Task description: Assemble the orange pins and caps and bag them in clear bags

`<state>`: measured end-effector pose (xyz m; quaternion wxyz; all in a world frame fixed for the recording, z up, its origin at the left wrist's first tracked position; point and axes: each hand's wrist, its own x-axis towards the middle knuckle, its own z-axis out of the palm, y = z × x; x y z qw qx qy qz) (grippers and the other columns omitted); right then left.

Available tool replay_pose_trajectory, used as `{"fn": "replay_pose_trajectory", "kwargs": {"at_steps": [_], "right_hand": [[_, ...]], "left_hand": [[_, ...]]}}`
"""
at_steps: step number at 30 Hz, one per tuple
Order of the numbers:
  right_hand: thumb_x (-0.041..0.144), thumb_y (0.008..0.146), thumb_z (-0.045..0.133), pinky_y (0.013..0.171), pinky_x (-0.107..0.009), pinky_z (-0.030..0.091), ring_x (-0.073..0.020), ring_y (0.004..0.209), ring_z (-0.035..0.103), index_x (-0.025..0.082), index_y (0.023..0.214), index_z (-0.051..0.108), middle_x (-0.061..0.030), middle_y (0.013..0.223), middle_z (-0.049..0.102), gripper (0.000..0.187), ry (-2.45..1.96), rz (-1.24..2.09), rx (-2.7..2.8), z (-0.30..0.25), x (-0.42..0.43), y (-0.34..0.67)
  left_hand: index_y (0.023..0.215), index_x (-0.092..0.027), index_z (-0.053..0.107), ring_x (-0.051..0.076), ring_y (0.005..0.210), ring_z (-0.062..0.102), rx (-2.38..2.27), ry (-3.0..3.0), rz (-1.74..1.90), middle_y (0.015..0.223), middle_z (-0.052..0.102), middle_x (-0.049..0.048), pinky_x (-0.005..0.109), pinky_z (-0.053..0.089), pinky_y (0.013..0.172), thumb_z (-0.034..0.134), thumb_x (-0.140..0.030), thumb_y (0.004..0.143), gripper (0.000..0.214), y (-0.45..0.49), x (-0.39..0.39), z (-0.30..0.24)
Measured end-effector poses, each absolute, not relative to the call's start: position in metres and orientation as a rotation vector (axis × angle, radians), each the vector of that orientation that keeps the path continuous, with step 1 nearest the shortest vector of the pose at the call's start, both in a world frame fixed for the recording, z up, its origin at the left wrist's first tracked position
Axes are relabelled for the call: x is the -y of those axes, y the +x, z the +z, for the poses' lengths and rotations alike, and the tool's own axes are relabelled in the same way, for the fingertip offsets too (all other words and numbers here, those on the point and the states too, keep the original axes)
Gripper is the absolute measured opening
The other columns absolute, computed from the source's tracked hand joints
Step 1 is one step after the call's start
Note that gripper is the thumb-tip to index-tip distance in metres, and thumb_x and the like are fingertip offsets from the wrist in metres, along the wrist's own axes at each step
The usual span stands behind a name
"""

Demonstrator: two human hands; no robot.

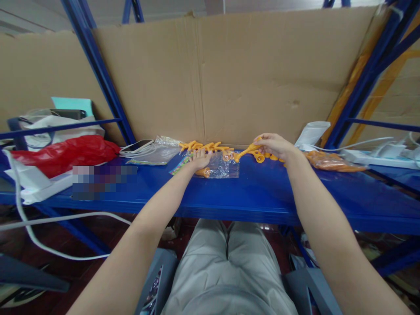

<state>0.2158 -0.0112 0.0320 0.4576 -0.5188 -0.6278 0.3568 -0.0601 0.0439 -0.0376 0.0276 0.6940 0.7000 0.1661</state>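
My left hand (199,161) lies with its fingers spread on a clear plastic bag (225,168) that has a colourful printed strip (180,164) at its left end. Under and beside that hand, an orange horn-shaped piece (204,172) shows in the bag. My right hand (274,143) is closed around an orange plastic trumpet-shaped piece (245,151), its lower end near the bag's right edge. Behind my left hand several orange branching pieces (215,146) lie in a row. More orange pieces with flared ends (260,158) rest below my right hand.
A blue metal shelf (229,197) carries everything, with cardboard (256,78) upright behind. To the left are a phone (141,145), clear bags (157,153) and a red plastic bag (72,153). A bag of orange pieces (331,162) and white cables (357,142) lie right.
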Motion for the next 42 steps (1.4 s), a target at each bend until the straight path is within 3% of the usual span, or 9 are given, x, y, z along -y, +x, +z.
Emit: {"fn": "replay_pose_trajectory", "kwargs": {"at_steps": [4, 17, 21, 26, 30, 34, 37, 42], "right_hand": [[0.013, 0.079, 0.07, 0.067, -0.029, 0.056, -0.015, 0.064, 0.064, 0.018, 0.073, 0.061, -0.0058, 0.069, 0.069, 0.011, -1.324, 0.962, 1.591, 0.028, 0.012, 0.211], [-0.005, 0.077, 0.062, 0.079, -0.027, 0.058, -0.0089, 0.062, 0.062, 0.014, 0.067, 0.058, -0.001, 0.066, 0.066, 0.022, -1.286, 1.325, 1.533, -0.007, 0.01, 0.15], [0.002, 0.074, 0.068, 0.082, -0.028, 0.057, -0.0107, 0.07, 0.065, 0.014, 0.072, 0.066, -0.0026, 0.075, 0.07, 0.012, -1.224, 1.182, 1.675, -0.014, 0.007, 0.145], [0.013, 0.077, 0.069, 0.073, -0.027, 0.055, -0.0161, 0.078, 0.066, 0.015, 0.081, 0.073, -0.0024, 0.08, 0.072, 0.006, -1.175, 0.677, 2.151, -0.015, 0.006, 0.15], [0.014, 0.076, 0.068, 0.07, -0.026, 0.051, -0.019, 0.076, 0.067, 0.015, 0.077, 0.073, -0.0032, 0.078, 0.074, 0.006, -1.269, 0.39, 2.405, -0.011, 0.009, 0.152], [0.016, 0.08, 0.065, 0.066, -0.025, 0.05, -0.0179, 0.065, 0.065, 0.015, 0.075, 0.072, -0.0041, 0.069, 0.071, 0.009, -1.363, 0.395, 2.443, -0.01, 0.012, 0.15], [0.026, 0.083, 0.067, 0.067, -0.025, 0.051, -0.0179, 0.064, 0.065, 0.016, 0.083, 0.073, -0.0037, 0.068, 0.071, 0.011, -1.332, 0.454, 2.391, -0.013, 0.013, 0.148], [0.03, 0.087, 0.062, 0.065, -0.026, 0.051, -0.0177, 0.063, 0.065, 0.017, 0.091, 0.073, -0.0023, 0.065, 0.069, 0.018, -1.299, 0.447, 2.399, -0.016, 0.014, 0.147]], "left_hand": [[0.16, -0.02, 0.02, 0.028, 0.155, 0.004, -2.133, 2.043, 0.517, 0.168, 0.015, 0.0028, 0.051, 0.017, 0.124, 0.007, -0.061, 0.092, 0.081, -0.059, -0.042, -0.037], [0.16, -0.026, 0.023, 0.028, 0.155, 0.009, -2.032, 2.132, 0.503, 0.167, 0.022, 0.0025, 0.051, 0.02, 0.123, 0.012, -0.059, 0.096, 0.072, -0.038, -0.024, -0.032], [0.16, -0.021, 0.021, 0.027, 0.155, 0.005, -2.031, 2.146, 0.441, 0.168, 0.017, 0.0039, 0.05, 0.019, 0.124, 0.008, -0.058, 0.096, 0.076, -0.034, -0.019, -0.03], [0.161, -0.017, 0.016, 0.027, 0.155, 0.0, -1.994, 2.163, 0.4, 0.168, 0.009, 0.0053, 0.051, 0.016, 0.124, 0.006, -0.059, 0.095, 0.079, -0.034, -0.019, -0.031], [0.161, -0.02, 0.018, 0.029, 0.155, 0.004, -1.96, 2.179, 0.418, 0.167, 0.014, 0.006, 0.055, 0.018, 0.123, 0.008, -0.061, 0.095, 0.078, -0.032, -0.021, -0.033], [0.161, -0.02, 0.019, 0.03, 0.155, 0.003, -1.934, 2.195, 0.416, 0.167, 0.013, 0.0061, 0.057, 0.018, 0.122, 0.01, -0.062, 0.095, 0.078, -0.028, -0.019, -0.033], [0.161, -0.019, 0.017, 0.029, 0.155, -0.001, -1.924, 2.188, 0.39, 0.168, 0.008, 0.0055, 0.057, 0.016, 0.122, 0.009, -0.059, 0.096, 0.077, -0.025, -0.016, -0.033], [0.16, -0.023, 0.018, 0.029, 0.155, 0.002, -1.911, 2.197, 0.47, 0.168, 0.014, 0.0045, 0.058, 0.014, 0.122, 0.009, -0.061, 0.096, 0.076, -0.025, -0.015, -0.031]]}}
